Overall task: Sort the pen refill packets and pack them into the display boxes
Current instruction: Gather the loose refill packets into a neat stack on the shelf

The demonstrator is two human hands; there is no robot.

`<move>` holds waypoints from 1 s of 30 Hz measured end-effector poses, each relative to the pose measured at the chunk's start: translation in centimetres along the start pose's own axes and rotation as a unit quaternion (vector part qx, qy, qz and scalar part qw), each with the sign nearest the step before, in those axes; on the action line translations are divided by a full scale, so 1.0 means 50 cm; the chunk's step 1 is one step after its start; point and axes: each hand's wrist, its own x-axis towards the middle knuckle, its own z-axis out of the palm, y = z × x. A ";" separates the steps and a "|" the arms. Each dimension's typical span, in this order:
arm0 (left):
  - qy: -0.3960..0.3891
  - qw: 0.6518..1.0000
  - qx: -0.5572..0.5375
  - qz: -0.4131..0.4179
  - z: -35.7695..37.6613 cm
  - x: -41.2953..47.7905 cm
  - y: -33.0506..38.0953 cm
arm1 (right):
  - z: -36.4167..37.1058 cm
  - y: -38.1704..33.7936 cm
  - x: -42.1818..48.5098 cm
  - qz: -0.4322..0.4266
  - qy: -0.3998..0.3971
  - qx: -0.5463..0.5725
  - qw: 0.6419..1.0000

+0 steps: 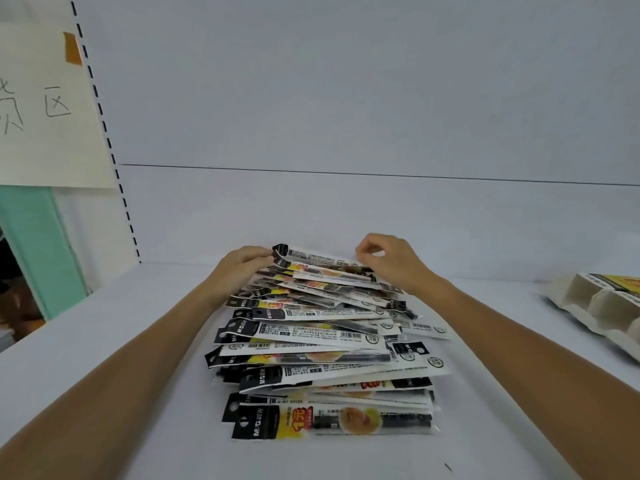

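The fingers of your left hand [239, 271] pinch the black end of the topmost white-and-black plastic refill packet [317, 258]; your right hand [393, 263] fingers pinch its other end, atop the packet pile [311, 358] on the white surface [138, 341]

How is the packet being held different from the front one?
The held packet shows its white barcode side; the front packet shows its yellow picture side. The left hand and right hand pinch the held packet; the front packet lies untouched. Both have black left ends.
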 end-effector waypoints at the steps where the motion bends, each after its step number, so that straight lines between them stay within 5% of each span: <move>1: -0.009 1.000 -0.010 -0.003 -0.001 -0.003 0.003 | 0.004 0.003 0.008 0.010 -0.020 -0.016 1.000; 5: -0.015 0.997 -0.063 -0.038 -0.011 -0.014 0.004 | 0.040 0.004 0.030 0.053 -0.158 -0.139 0.976; 9: 0.001 0.994 -0.074 -0.080 -0.018 -0.034 0.002 | 0.054 0.001 0.044 0.064 -0.139 -0.211 0.965; 15: 0.038 0.971 -0.192 -0.139 -0.025 -0.083 0.028 | 0.039 -0.043 -0.011 0.018 -0.206 -0.142 0.968; 23: 0.029 0.977 -0.172 -0.123 -0.008 -0.142 0.051 | 0.005 -0.100 -0.119 -0.047 -0.222 -0.114 0.967; 30: 0.035 0.996 -0.044 -0.076 -0.019 -0.178 0.070 | -0.032 -0.107 -0.182 0.007 -0.205 -0.047 0.978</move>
